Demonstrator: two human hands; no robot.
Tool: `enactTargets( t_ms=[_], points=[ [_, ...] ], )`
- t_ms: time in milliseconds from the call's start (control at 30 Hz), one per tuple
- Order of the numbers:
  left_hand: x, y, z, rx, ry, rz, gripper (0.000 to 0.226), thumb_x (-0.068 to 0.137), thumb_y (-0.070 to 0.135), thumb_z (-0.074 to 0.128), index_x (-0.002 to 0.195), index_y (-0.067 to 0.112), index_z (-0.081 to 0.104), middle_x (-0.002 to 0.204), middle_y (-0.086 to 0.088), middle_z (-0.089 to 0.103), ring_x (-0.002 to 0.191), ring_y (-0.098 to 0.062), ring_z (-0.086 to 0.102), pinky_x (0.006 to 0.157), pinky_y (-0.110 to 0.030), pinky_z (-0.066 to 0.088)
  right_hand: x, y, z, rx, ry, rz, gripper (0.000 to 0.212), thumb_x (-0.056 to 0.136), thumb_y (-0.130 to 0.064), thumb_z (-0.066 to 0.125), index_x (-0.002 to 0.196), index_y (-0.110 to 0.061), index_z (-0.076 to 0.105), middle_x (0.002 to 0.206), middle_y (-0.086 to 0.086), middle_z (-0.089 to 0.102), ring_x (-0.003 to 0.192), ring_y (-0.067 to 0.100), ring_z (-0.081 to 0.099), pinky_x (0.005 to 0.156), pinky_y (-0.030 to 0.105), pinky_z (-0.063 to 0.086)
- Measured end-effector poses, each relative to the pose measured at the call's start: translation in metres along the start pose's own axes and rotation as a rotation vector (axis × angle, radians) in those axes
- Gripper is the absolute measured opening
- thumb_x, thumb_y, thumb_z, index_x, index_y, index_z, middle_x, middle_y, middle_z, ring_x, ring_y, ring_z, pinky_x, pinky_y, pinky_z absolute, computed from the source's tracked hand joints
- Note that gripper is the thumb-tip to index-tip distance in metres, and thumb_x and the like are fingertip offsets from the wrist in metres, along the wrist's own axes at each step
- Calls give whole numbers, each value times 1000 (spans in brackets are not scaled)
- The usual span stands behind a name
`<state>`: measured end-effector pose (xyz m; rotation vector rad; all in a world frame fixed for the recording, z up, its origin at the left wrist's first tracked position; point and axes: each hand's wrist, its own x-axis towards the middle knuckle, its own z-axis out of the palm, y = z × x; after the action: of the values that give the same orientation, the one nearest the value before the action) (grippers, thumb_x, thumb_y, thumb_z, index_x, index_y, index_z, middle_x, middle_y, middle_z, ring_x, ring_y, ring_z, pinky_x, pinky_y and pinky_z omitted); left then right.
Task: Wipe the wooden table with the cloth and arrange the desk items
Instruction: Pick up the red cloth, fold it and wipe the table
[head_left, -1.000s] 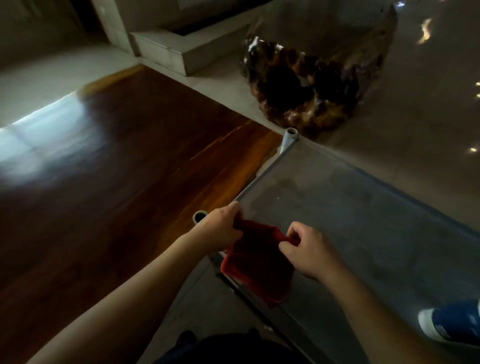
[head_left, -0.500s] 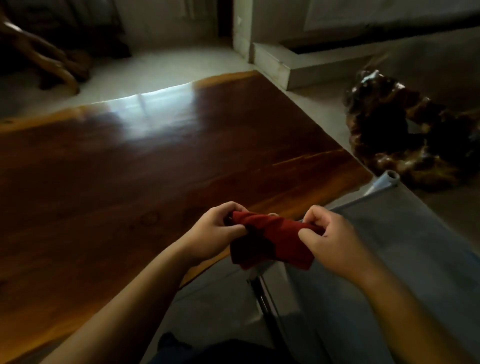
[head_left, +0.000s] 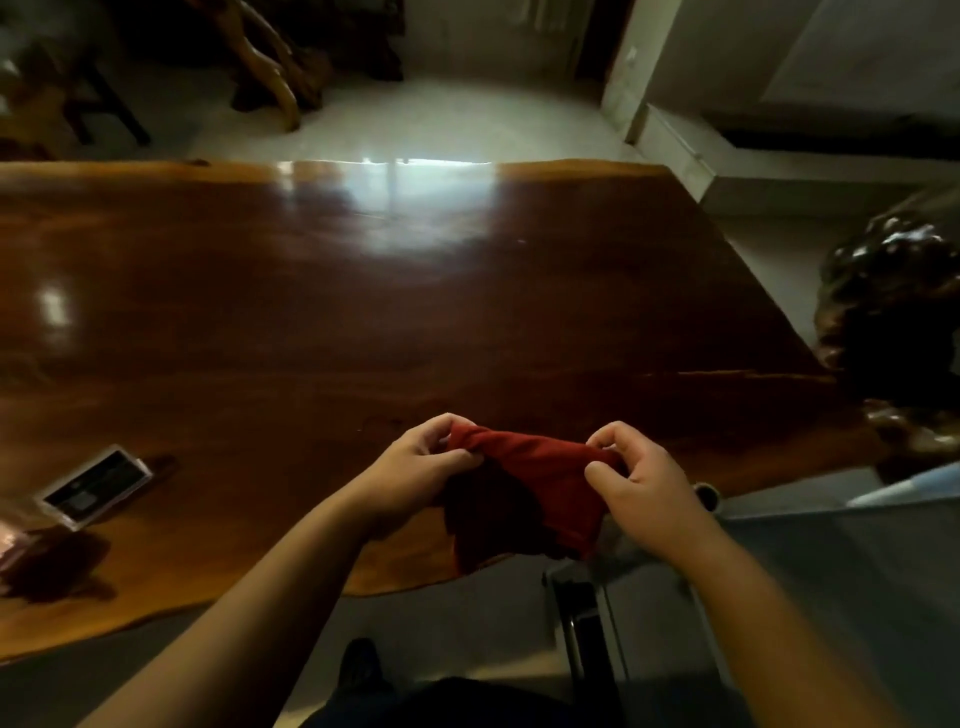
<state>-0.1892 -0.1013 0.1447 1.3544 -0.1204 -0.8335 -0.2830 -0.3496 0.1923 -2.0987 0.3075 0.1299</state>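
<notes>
A red cloth (head_left: 524, 488) hangs bunched between my two hands, just above the near edge of the glossy wooden table (head_left: 363, 312). My left hand (head_left: 415, 467) pinches its left corner and my right hand (head_left: 641, 480) pinches its right corner. A dark rectangular card-like item in a clear sleeve (head_left: 96, 486) lies flat on the table at the near left. A crumpled clear wrapper (head_left: 15, 540) sits at the far left edge, partly cut off.
A grey rack with metal tube posts (head_left: 706, 496) stands at the near right, against the table's corner. A large dark polished root sculpture (head_left: 893, 322) sits on the floor to the right. Wooden furniture (head_left: 270, 67) stands beyond the far table edge.
My view has swung left from the grey rack to the table. Both hands carried the cloth from over the rack to above the table's near edge, and the desk items came into sight.
</notes>
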Motion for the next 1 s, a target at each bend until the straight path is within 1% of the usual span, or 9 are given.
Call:
enactTargets(
  t_ms=[133,367,533,667,733,767,800,867,1000],
  points=[
    [-1,-3,-52,-31,39,-60,17,95,10,63,112,11,65,100,-9,73,93,-27,72,75,-36,57,25,-15,46,11,-32,36,22,95,-21,61,87,-41,62,84,5,70,75,24,71,63,51,62],
    [22,-19,-111,7,58,-182,22,96,16,63,118,16,64,104,-9,73,96,-26,71,87,-47,55,65,-7,102,96,-12,158,19,98,-18,60,94,-35,67,92,4,74,82,20,73,71,48,63],
    [54,-28,-114,34,111,-276,23,98,12,60,121,9,61,108,-16,70,93,-26,68,74,-36,54,96,13,111,134,23,232,11,99,-18,62,102,-28,68,100,4,73,84,14,74,69,36,63],
    [96,-38,-102,42,168,-300,12,97,5,60,107,10,62,91,-9,71,63,-10,71,50,-21,52,138,40,101,133,45,304,14,98,-15,64,102,-27,70,101,5,71,85,15,73,68,34,63],
    [118,-44,-96,47,212,-303,11,95,5,62,104,12,63,94,-12,72,69,-13,72,57,-28,57,160,55,94,136,56,337,16,96,-10,65,100,-25,71,100,7,72,85,18,73,69,35,63],
    [129,-46,-92,61,235,-303,12,94,6,64,104,12,64,100,-17,73,78,-20,73,69,-37,61,172,62,91,139,57,352,16,96,-9,66,99,-24,71,99,8,72,83,19,74,68,34,62],
    [140,-48,-89,90,262,-306,13,93,7,66,105,12,65,106,-21,72,89,-29,73,82,-49,60,183,69,88,137,54,367,16,95,-8,66,99,-23,71,99,9,73,82,19,74,67,33,62],
    [163,-51,-86,165,311,-317,16,90,14,70,106,15,67,112,-23,71,101,-40,69,91,-59,53,206,82,84,112,51,383,17,94,-6,65,98,-22,70,98,10,74,83,21,74,69,37,63],
    [201,-54,-84,385,338,-282,27,88,27,73,113,23,65,114,-6,69,95,-23,71,84,-43,60,245,104,84,24,114,409,18,90,-9,66,105,-21,65,110,8,70,91,22,70,78,40,60]
  ],
)
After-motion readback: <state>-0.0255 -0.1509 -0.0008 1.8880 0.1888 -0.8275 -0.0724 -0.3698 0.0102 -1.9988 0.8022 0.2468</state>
